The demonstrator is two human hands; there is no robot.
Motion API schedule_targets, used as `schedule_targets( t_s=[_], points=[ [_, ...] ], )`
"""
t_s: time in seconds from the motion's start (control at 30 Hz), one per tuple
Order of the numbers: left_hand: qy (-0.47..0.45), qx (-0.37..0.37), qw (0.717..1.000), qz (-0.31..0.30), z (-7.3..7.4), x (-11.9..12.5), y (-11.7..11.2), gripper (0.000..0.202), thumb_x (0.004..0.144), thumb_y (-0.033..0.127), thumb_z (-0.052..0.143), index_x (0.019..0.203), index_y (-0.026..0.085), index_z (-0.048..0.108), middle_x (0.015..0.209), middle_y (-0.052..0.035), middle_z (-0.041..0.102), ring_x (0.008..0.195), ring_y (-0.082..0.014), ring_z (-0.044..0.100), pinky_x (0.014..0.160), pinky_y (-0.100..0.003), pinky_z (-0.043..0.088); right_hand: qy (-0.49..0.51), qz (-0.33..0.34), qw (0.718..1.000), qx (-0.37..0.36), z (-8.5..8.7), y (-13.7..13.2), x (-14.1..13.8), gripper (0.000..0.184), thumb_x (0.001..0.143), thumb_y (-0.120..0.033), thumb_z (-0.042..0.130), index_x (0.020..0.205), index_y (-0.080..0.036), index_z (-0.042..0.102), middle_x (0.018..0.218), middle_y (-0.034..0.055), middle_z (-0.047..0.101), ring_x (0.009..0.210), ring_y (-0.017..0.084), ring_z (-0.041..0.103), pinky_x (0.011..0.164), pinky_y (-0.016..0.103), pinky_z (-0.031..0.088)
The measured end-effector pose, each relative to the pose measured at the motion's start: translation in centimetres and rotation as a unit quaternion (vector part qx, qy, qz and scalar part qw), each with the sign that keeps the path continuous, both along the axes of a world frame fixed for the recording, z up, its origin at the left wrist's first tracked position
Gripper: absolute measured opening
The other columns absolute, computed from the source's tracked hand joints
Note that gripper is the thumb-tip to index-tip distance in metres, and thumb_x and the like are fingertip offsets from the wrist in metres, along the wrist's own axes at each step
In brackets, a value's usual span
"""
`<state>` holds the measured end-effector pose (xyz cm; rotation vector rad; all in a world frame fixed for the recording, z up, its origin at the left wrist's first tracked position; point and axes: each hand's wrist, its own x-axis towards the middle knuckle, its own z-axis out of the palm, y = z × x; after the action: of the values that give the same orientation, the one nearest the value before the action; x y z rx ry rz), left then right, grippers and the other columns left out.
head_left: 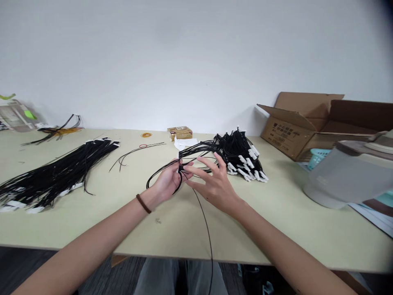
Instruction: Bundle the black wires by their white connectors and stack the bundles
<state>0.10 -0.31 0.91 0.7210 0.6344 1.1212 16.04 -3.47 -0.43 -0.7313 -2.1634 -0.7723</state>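
Black wire leads, thin and tipped with white connectors, covered much of the pale table (276, 229). My left hand (168, 180) was pinched shut on a small loop of leads (162, 169) just above the tabletop, straight in front of me. One strand (206, 229) trailed from that pinch down over the near edge toward my lap.

My right hand (215, 186) hovered just beside the left, fingers spread and gripping nothing, its index tip reaching toward the pinch. I could not tell whether it touched the wire.

The loop ran back to the heaped pile of leads (242, 153) just behind my right hand, and a long straightened bundle (58, 172) lay well apart to the left. A few loose strands (135, 151), an orange rubber band (146, 134) and a small cardboard packet (180, 132) sat further back. An open carton (307, 123) stood at the right.

I judged I was midway through gathering a few leads into one coil. The next move would call for the free hand to catch the trailing strand without loosening the pinch.
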Motion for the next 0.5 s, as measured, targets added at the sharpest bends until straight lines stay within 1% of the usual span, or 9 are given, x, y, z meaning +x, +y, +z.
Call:
schedule_targets(
  t_s=[0.1, 0.2, 0.27, 0.33, 0.37, 0.4, 0.43, 0.47, 0.5],
  points=[
    [-0.006, -0.002, 1.0, 0.015, -0.2, 0.1, 0.1, 0.006, 0.078, 0.011, 0.051, 0.077, 0.017, 0.053, 0.07, -0.0007, 0.062, 0.063, -0.011, 0.059, 0.064, -0.025, 0.046, 0.002, 0.035, 0.999, -0.033, -0.2, 0.3, 0.0, 0.025, 0.081, -0.009, 0.052, 0.095, -0.028, 0.059, 0.11, -0.0044, 0.061, 0.118, 0.019, 0.043, 0.106, 0.054, 0.021],
    [-0.01, -0.007, 0.999, 0.029, -0.5, 0.3, 0.2, 0.007, 0.078, 0.011, 0.05, 0.076, 0.017, 0.053, 0.063, 0.0016, 0.059, 0.055, -0.0095, 0.056, 0.057, -0.023, 0.045, 0.04, 0.084, 0.991, -0.091, -0.1, 0.4, -0.1, 0.022, 0.083, -0.009, 0.048, 0.097, -0.023, 0.058, 0.101, -0.0023, 0.065, 0.112, 0.016, 0.049, 0.106, 0.049, 0.027],
    [-0.009, -0.002, 0.999, 0.033, -0.6, 0.2, 0.2, 0.007, 0.079, 0.01, 0.049, 0.077, 0.017, 0.052, 0.065, 0.0018, 0.06, 0.058, -0.0097, 0.057, 0.06, -0.023, 0.046, 0.093, 0.118, 0.978, -0.145, 0.1, 0.3, -0.2, 0.02, 0.084, -0.01, 0.046, 0.095, -0.021, 0.058, 0.098, -0.0001, 0.066, 0.107, 0.015, 0.052, 0.103, 0.045, 0.034],
    [-0.003, 0.008, 0.999, 0.031, -0.8, 0.1, 0.2, 0.006, 0.079, 0.011, 0.05, 0.077, 0.017, 0.05, 0.071, 0.0006, 0.063, 0.064, -0.011, 0.06, 0.067, -0.026, 0.048, 0.176, 0.142, 0.952, -0.204, 0.5, 0.1, -0.4, 0.019, 0.085, -0.013, 0.046, 0.095, -0.021, 0.06, 0.097, 0.0025, 0.066, 0.101, 0.014, 0.056, 0.095, 0.039, 0.042],
    [0.004, 0.014, 0.999, 0.028, -0.9, 0.0, 0.2, 0.005, 0.079, 0.012, 0.051, 0.078, 0.017, 0.05, 0.075, -0.0005, 0.064, 0.068, -0.0122, 0.062, 0.071, -0.029, 0.049, 0.23, 0.145, 0.933, -0.236, 0.8, -0.1, -0.4, 0.017, 0.085, -0.016, 0.047, 0.094, -0.021, 0.061, 0.096, 0.0036, 0.066, 0.098, 0.015, 0.058, 0.091, 0.037, 0.046],
    [0.013, 0.02, 0.999, 0.027, -1.0, -0.1, 0.3, 0.004, 0.079, 0.014, 0.052, 0.078, 0.017, 0.049, 0.078, -0.0018, 0.064, 0.071, -0.0137, 0.063, 0.075, -0.031, 0.049, 0.288, 0.144, 0.907, -0.272, 1.1, -0.2, -0.4, 0.015, 0.084, -0.02, 0.048, 0.092, -0.021, 0.062, 0.095, 0.0046, 0.066, 0.094, 0.015, 0.059, 0.086, 0.035, 0.048],
    [0.022, 0.024, 0.999, 0.03, -1.1, -0.2, 0.3, 0.005, 0.078, 0.016, 0.052, 0.078, 0.017, 0.048, 0.081, -0.0027, 0.064, 0.073, -0.0149, 0.064, 0.077, -0.032, 0.049, 0.349, 0.143, 0.873, -0.31, 1.3, -0.2, -0.4, 0.014, 0.084, -0.024, 0.05, 0.089, -0.02, 0.062, 0.094, 0.0052, 0.067, 0.091, 0.015, 0.061, 0.083, 0.034, 0.05],
    [0.032, 0.025, 0.999, 0.035, -1.2, -0.3, 0.3, 0.006, 0.078, 0.017, 0.053, 0.079, 0.018, 0.047, 0.082, -0.0033, 0.064, 0.074, -0.0158, 0.065, 0.079, -0.034, 0.048, 0.41, 0.146, 0.83, -0.348, 1.6, -0.1, -0.2, 0.014, 0.083, -0.028, 0.052, 0.085, -0.02, 0.062, 0.091, 0.0055, 0.067, 0.088, 0.016, 0.061, 0.081, 0.034, 0.05],
    [0.039, 0.026, 0.998, 0.042, -1.3, -0.3, 0.3, 0.008, 0.078, 0.019, 0.054, 0.079, 0.018, 0.046, 0.082, -0.0034, 0.064, 0.075, -0.0165, 0.065, 0.08, -0.034, 0.048, 0.47, 0.156, 0.782, -0.379, 1.8, 0.0, 0.0, 0.016, 0.082, -0.032, 0.053, 0.082, -0.019, 0.062, 0.089, 0.0051, 0.066, 0.086, 0.016, 0.062, 0.08, 0.034, 0.051]
  ],
)
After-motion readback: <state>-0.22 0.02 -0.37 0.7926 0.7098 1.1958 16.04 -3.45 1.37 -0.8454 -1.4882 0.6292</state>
